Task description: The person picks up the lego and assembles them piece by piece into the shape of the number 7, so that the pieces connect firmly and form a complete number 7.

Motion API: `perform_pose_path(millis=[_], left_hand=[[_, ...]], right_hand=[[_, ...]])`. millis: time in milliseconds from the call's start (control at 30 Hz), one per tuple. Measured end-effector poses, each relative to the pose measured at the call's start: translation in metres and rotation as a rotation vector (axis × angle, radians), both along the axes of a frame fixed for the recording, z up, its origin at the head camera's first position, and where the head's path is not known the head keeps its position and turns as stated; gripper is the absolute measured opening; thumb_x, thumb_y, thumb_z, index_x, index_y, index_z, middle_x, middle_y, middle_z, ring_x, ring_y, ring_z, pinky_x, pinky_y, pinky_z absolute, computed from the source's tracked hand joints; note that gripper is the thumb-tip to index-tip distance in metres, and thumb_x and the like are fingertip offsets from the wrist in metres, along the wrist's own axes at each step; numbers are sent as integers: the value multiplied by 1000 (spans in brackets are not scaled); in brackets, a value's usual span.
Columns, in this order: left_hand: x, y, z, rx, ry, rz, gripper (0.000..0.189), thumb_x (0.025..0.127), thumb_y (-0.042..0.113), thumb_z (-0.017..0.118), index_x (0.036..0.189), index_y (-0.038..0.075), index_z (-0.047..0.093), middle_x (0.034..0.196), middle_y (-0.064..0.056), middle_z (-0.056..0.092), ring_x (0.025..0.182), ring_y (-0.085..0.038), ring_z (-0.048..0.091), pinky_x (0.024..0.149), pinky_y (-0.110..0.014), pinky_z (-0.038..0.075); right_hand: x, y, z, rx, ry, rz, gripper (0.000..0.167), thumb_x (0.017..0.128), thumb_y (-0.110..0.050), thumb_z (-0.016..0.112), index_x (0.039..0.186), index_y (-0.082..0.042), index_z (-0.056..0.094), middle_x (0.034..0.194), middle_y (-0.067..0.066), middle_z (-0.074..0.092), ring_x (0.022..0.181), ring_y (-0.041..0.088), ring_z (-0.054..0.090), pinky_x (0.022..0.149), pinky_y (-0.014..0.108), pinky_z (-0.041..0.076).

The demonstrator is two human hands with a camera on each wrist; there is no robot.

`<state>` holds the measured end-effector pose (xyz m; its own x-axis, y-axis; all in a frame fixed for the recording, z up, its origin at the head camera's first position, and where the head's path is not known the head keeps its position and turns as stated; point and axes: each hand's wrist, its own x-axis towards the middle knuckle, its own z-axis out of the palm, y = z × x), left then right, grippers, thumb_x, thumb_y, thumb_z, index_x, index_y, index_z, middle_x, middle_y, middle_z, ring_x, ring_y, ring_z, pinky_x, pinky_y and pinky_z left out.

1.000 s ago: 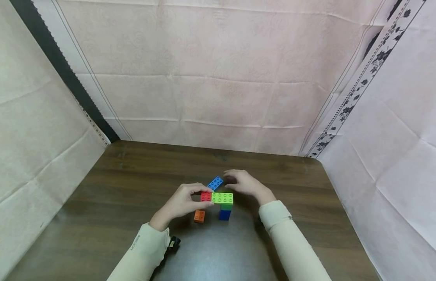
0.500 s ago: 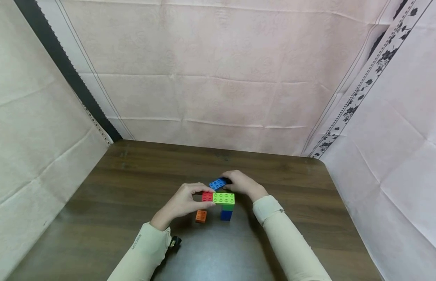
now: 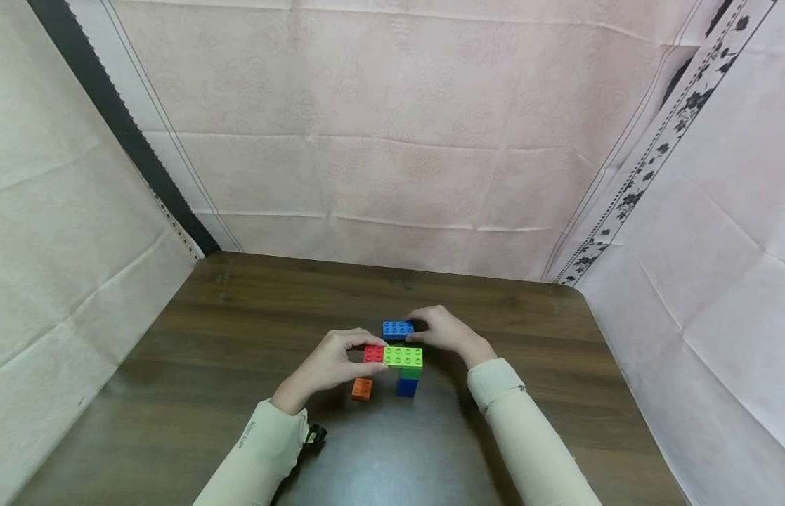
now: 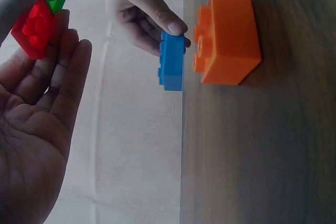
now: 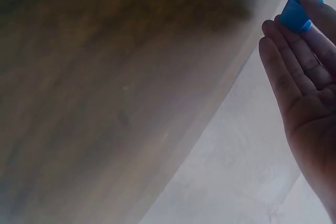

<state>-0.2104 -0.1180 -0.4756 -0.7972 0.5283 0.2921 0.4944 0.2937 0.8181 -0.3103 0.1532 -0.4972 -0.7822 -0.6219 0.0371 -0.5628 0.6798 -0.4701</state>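
My left hand (image 3: 329,362) pinches a red toy brick (image 3: 372,353) between thumb and fingers. The red brick meets a lime-green brick (image 3: 403,357), which tops a stack with a green brick (image 3: 410,374) and dark blue (image 3: 407,388) below. In the left wrist view the red brick's hollow underside shows, overhanging the side of the stack. Beyond the stack, my right hand (image 3: 448,333) pinches a light blue brick (image 3: 397,328) by its right end, studs up. The right wrist view shows thumb and fingertips on this blue brick (image 5: 304,6).
An orange brick (image 3: 362,388) stands on the dark wooden table (image 3: 240,351), below the left fingers and left of the stack. Pale cloth (image 3: 392,140) hangs behind the table and along both sides.
My right hand has taken hold of the light blue brick and turned it from slanted to straight across, slightly to the right. The left hand keeps its pinch on the red brick.
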Motion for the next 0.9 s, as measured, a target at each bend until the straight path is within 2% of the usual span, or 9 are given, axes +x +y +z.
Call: perform_pose_path(millis=[200,467,700,900], left_hand=[[2,0,1,-3,-13,6,29,85,36,82,113,32,73,106,15,69,87,-15,62,75,-38,59],[2,1,0,-14,-12,15,29,85,38,82,112,33,73,105,16,69,86,-14,62,74,-39,59],[1,0,0,-14,-2,15,31,85,38,82,113,30,73,104,15,69,85,-15,62,72,-34,59],[0,0,-1,-20,4,21,31,85,39,82,113,31,73,104,16,69,85,-15,61,73,-40,59]], right_hand=[[9,7,6,-54,-8,-28,35,92,-27,76,124,-13,70,119,0,70,108,13,65,95,37,53],[23,14,17,-153,6,-36,31,92,-24,77,120,-15,71,114,-2,71,101,13,68,89,36,56],[35,18,36,-236,-6,-57,32,92,-26,77,121,-15,70,115,-1,71,108,27,68,92,47,55],[47,16,54,-261,45,-27,34,92,-33,76,121,-19,70,116,-7,70,110,25,68,92,43,55]])
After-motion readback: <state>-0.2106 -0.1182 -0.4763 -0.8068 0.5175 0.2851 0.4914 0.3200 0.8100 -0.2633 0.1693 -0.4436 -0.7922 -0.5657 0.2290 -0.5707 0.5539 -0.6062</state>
